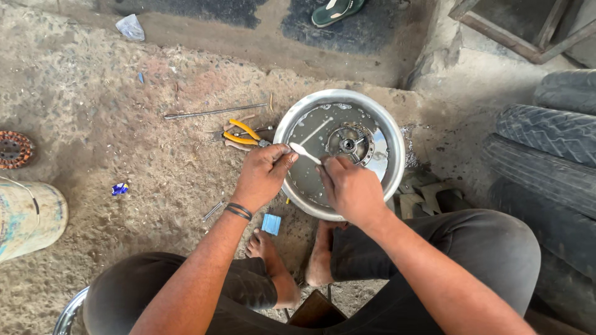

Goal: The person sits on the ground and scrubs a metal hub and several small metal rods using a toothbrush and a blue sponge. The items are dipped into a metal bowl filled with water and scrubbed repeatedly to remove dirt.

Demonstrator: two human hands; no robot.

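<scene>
Two hands at work over a round metal basin (pixel 391 133) set on the dirt floor (pixel 124 124) in front of our bare feet. Our left hand (pixel 262 177) has fingers curled shut, pinching the rim of the basin at its near-left edge; a dark band (pixel 238 211) sits on that wrist. Our right hand (pixel 351 189) is closed around a small white brush (pixel 304 152), whose pale end points left, toward the left hand, just above the basin's interior. Whether the brush tip touches the metal we cannot tell.

Inside the basin: a shallow film of dark liquid and a round metal mechanical part (pixel 349 144) with a central hub, lying right of centre, just beyond the right hand's knuckles. A thin pale rod (pixel 316 130) lies slanted in the liquid to the left of the part.

On the floor just left of the basin: yellow-handled pliers (pixel 243 135), with a long threaded rod (pixel 214 112) lying beyond them. A small blue block (pixel 270 224) lies beside our left foot (pixel 268 254). Worn tyres (pixel 546 155) are stacked at right. A pale drum (pixel 28 217) stands at far left, with a copper-wound stator (pixel 13 149) beyond it. A green sandal (pixel 336 11) is at the top edge, well apart from us
</scene>
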